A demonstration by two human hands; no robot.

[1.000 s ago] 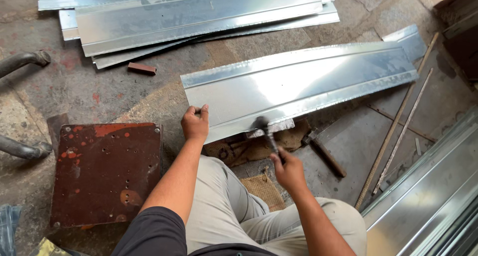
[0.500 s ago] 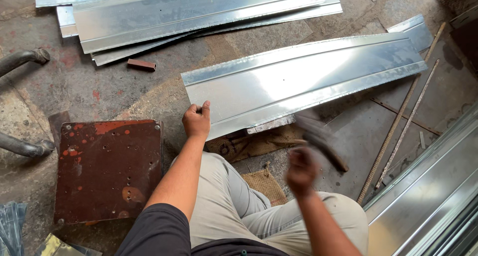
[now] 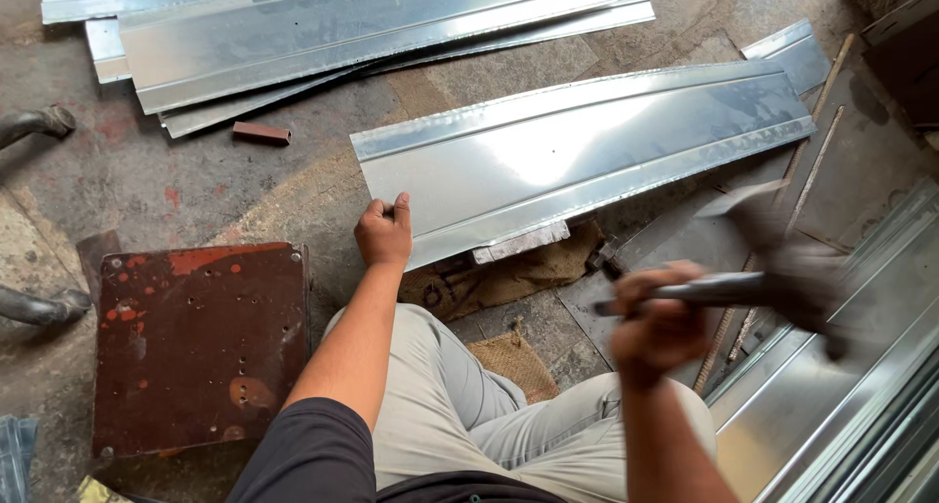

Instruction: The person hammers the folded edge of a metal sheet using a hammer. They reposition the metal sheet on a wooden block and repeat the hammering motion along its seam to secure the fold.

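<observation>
A long bright metal sheet (image 3: 587,156) with folded edges lies on the concrete floor in front of me. My left hand (image 3: 384,231) grips its near left corner. My right hand (image 3: 657,325) is closed on the handle of a hammer (image 3: 782,268), which is blurred and swung out to the right, away from the sheet. A small metal bar (image 3: 521,242) pokes out under the sheet's near edge, above a piece of burlap (image 3: 489,278). My knees in light trousers fill the bottom of the view.
A stack of similar metal sheets (image 3: 342,24) lies at the top. A rusty brown metal box (image 3: 201,342) stands at my left. More metal profiles (image 3: 841,405) lie along the right. A small brick piece (image 3: 261,132) and dark pipes (image 3: 34,122) sit at left.
The hammer was down on the sheet's near edge a second ago; my right hand has since lifted it and swung it out to the right. My left hand stays on the corner.
</observation>
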